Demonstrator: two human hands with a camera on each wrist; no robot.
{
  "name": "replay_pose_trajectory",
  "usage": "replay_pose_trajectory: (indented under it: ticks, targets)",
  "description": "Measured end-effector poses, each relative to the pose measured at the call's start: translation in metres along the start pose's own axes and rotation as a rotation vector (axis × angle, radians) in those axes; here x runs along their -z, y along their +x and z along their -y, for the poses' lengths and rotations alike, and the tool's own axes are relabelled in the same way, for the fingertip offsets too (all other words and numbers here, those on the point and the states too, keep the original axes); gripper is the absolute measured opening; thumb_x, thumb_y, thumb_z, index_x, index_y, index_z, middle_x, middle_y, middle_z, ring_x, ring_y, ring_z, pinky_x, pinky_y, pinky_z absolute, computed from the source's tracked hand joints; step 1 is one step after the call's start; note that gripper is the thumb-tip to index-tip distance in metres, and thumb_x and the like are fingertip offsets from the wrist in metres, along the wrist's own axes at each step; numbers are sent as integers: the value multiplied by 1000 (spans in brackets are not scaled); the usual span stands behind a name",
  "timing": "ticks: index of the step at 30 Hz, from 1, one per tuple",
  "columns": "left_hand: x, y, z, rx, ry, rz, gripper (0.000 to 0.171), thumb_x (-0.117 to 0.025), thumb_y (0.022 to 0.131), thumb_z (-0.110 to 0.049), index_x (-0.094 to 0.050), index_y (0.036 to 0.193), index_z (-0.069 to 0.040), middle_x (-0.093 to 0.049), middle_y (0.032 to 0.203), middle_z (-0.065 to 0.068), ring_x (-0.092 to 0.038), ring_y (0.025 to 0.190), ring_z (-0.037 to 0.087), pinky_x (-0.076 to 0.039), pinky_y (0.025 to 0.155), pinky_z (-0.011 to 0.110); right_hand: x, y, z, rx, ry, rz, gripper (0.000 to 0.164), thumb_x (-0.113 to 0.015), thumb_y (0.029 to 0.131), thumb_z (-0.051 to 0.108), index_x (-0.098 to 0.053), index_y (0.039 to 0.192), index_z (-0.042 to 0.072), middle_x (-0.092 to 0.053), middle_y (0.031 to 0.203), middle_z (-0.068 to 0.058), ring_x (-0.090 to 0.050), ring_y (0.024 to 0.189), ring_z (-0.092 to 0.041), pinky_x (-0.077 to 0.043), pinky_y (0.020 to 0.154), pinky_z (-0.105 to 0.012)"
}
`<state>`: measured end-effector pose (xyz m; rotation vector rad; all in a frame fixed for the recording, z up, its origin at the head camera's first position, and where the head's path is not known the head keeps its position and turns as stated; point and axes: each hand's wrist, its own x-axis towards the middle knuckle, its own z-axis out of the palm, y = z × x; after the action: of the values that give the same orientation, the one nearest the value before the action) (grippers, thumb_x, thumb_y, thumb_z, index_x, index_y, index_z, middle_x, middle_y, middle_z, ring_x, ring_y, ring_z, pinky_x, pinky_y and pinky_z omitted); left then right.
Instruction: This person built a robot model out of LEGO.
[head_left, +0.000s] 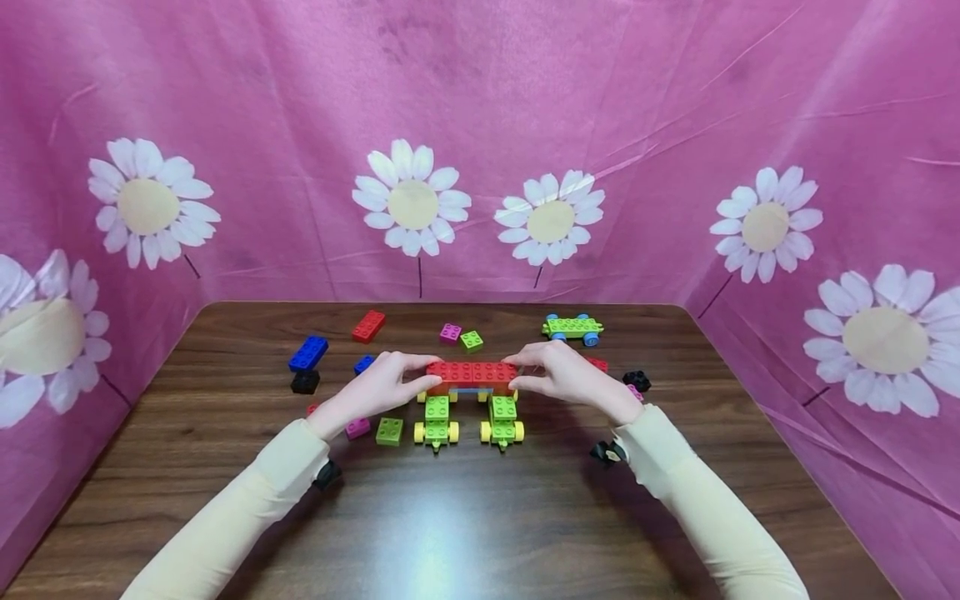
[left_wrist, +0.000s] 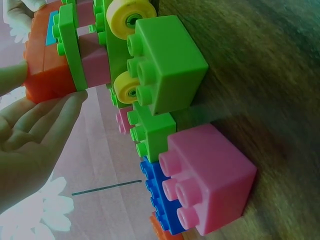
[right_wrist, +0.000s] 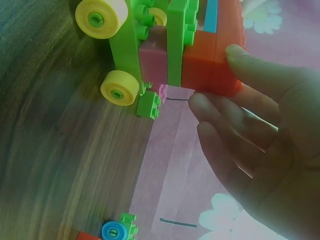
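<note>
head view: left hand point(head_left: 386, 380) and right hand point(head_left: 564, 375) pinch opposite ends of red bricks point(head_left: 453, 374); uneven pressing could roll the green wheeled bases point(head_left: 437, 433) apart.

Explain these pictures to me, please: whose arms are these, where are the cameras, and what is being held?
No machine here: these are a person's two bare hands. The wide picture comes from a camera worn on the head; the two close ones come from cameras on each wrist. The left hand and right hand grip opposite ends of the red bricks, above green bases with yellow wheels. On the wooden table lie other toy pieces, including a long blue brick, a black brick and a green base with blue wheels.
</note>
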<state>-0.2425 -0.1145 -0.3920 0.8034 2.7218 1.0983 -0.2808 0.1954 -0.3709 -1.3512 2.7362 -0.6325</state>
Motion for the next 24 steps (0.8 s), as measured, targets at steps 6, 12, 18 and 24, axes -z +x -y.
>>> replay_pose_trajectory:
  ticks: [6, 12, 18, 24]
  targets:
    - [2, 0, 3, 3, -3, -8, 40, -63, 97, -29, -64, 131, -8, -40, 57, -9, -23, 44, 5, -26, 47, 21, 2, 3, 1, 9, -8, 14, 40, -73, 90, 26, -70, 121, 2, -76, 106, -10, -71, 88, -21, -58, 78, -43]
    - [4, 2, 1, -10, -1, -6, 40, -62, 98, -29, -63, 132, -7, -44, 58, -8, -27, 45, 5, -28, 47, 21, 5, 4, 1, 14, -21, 0, 39, -73, 89, 26, -71, 120, 2, -76, 105, -9, -68, 84, -15, -57, 74, -40]
    - [-1, 1, 2, -36, 20, -8, 43, -62, 98, -28, -61, 133, -4, -48, 58, -5, -28, 44, 4, -30, 49, 21, -1, 1, -1, 51, -4, 13, 39, -70, 92, 26, -68, 124, 4, -73, 102, -5, -60, 79, -10, -54, 71, -30]
    - [-5, 1, 2, -84, 54, -46, 40, -61, 99, -27, -63, 130, -2, -53, 60, -2, -28, 43, 1, -31, 48, 21, -1, 1, -3, 104, -50, 21, 37, -69, 93, 26, -68, 124, 5, -69, 97, -2, -55, 74, -10, -53, 69, -30]
